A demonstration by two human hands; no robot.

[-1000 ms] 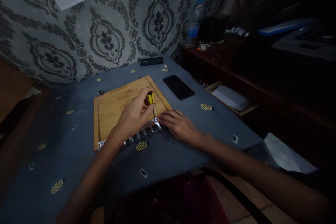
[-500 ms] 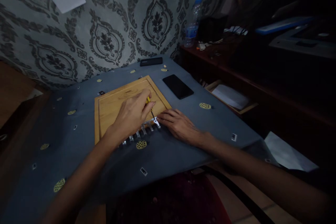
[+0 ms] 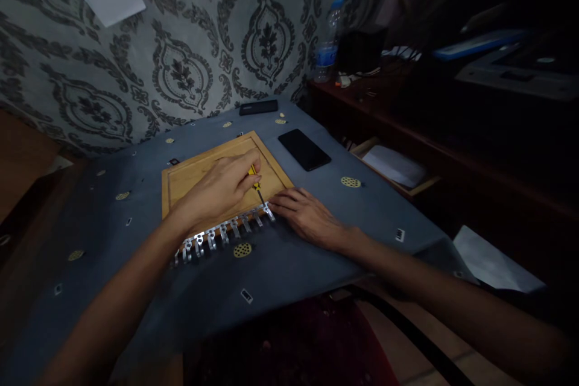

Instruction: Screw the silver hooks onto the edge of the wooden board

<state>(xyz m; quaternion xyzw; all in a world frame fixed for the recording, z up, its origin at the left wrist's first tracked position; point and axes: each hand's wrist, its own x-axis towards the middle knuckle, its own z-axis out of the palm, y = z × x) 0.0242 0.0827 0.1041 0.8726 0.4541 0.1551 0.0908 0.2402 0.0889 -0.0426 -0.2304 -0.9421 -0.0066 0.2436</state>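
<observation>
A: How is the left hand (image 3: 217,187) set?
B: Pinching the yellow-and-black screwdriver (image 3: 254,176) between thumb and curled fingers; the shaft slants down to the right-hand end of the silvery toothed metal strip (image 3: 224,231), probably so the wrist can turn it without hiding the tip
A: And the right hand (image 3: 307,215)?
B: Palm down, fingers nearly together, fingertips by that same end; likely a brace against the strip sliding; how hard they press, I cannot tell
A: Where does the strip lie?
B: Along the near edge of the rectangular light-brown wooden board (image 3: 181,180), its prongs jutting past; the board lies flat on the blue-grey cloth-covered worktop (image 3: 312,277), which seems to back it; the black phone (image 3: 304,149) lies beyond the right hand, apart from both
</observation>
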